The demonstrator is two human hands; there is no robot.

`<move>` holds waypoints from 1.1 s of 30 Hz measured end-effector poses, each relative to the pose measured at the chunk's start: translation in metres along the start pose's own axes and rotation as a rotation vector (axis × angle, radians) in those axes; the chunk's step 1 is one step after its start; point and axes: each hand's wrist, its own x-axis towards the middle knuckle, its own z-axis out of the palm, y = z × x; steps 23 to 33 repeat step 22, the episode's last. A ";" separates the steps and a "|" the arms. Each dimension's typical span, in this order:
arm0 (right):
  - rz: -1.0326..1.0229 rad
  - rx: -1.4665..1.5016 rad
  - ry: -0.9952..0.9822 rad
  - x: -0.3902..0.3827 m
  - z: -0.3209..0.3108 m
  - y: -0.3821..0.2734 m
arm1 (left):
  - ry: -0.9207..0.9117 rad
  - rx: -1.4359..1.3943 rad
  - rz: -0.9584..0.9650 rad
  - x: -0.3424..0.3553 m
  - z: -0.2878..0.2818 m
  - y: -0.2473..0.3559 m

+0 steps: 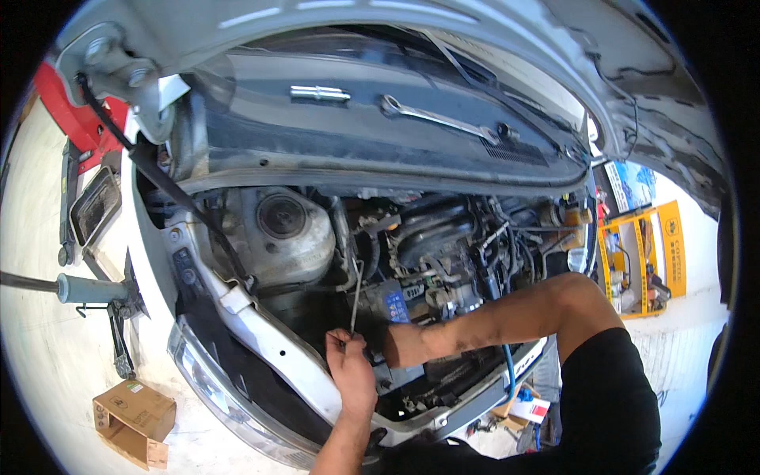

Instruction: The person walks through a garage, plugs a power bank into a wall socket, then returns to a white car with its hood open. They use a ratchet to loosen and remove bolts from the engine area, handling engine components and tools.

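In the front left of the open engine bay, my left hand has its fingers curled at the lower end of a thin metal rod, which rises upright with a small bend at its top. My right hand reaches across from the right, beside the left one. Its fingers drop down out of sight, so whatever they touch is hidden. Just beyond it is a dark box, apparently the battery, with a blue label. A round-topped strut tower lies farther back to the left.
On the black cowl panel lie a long socket and a combination wrench. The raised hood hangs overhead, with a black prop strut at left. A jack and cardboard box stand left; a yellow tool cart stands right.
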 end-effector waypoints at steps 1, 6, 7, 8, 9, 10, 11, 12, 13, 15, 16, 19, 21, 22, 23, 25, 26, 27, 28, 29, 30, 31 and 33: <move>0.019 -0.029 0.020 -0.001 -0.007 -0.002 | -0.004 0.005 0.001 0.000 0.000 0.001; 0.320 -0.083 0.166 -0.024 -0.067 -0.036 | 0.000 -0.004 0.012 0.002 -0.002 0.001; 0.387 -0.077 0.261 -0.031 -0.074 -0.046 | 0.006 0.026 0.031 0.003 -0.003 0.001; 0.512 -0.053 0.247 -0.036 -0.066 -0.060 | 0.011 0.056 0.051 0.005 -0.005 0.000; 0.599 -0.013 0.323 -0.041 -0.055 -0.076 | 0.004 0.088 0.059 0.004 -0.003 0.001; 0.678 0.027 0.407 -0.042 -0.044 -0.087 | 0.007 0.119 0.022 0.000 0.004 0.009; 0.757 0.066 0.491 -0.042 -0.035 -0.100 | -0.014 0.121 0.006 -0.001 0.004 0.008; 0.879 0.158 0.644 -0.035 -0.036 -0.111 | -0.034 0.120 0.005 0.003 0.003 0.005; 1.081 0.313 0.777 -0.025 -0.034 -0.117 | -0.054 0.122 0.002 0.006 0.003 0.002; 1.461 0.644 1.039 0.003 -0.024 -0.117 | -0.088 0.128 0.018 0.008 0.002 0.001; 1.434 0.600 1.054 0.019 0.000 -0.113 | -0.101 0.136 0.024 0.011 -0.003 0.000; 1.061 0.380 0.633 0.046 -0.007 -0.123 | -0.101 0.182 0.062 0.012 -0.012 0.005; 1.239 0.555 0.668 0.039 -0.010 -0.133 | -0.127 0.205 0.082 0.008 -0.010 0.003; 1.333 0.636 0.687 0.025 -0.012 -0.133 | -0.153 0.222 0.079 0.005 0.001 0.001; 1.333 0.636 0.687 0.025 -0.012 -0.133 | -0.153 0.222 0.079 0.005 0.001 0.001; 1.333 0.636 0.687 0.025 -0.012 -0.133 | -0.153 0.222 0.079 0.005 0.001 0.001; 1.333 0.636 0.687 0.025 -0.012 -0.133 | -0.153 0.222 0.079 0.005 0.001 0.001; 1.333 0.636 0.687 0.025 -0.012 -0.133 | -0.153 0.222 0.079 0.005 0.001 0.001; 1.333 0.636 0.687 0.025 -0.012 -0.133 | -0.153 0.222 0.079 0.005 0.001 0.001; 1.333 0.636 0.687 0.025 -0.012 -0.133 | -0.153 0.222 0.079 0.005 0.001 0.001; 1.333 0.636 0.687 0.025 -0.012 -0.133 | -0.153 0.222 0.079 0.005 0.001 0.001; 1.333 0.636 0.687 0.025 -0.012 -0.133 | -0.153 0.222 0.079 0.005 0.001 0.001; 1.333 0.636 0.687 0.025 -0.012 -0.133 | -0.153 0.222 0.079 0.005 0.001 0.001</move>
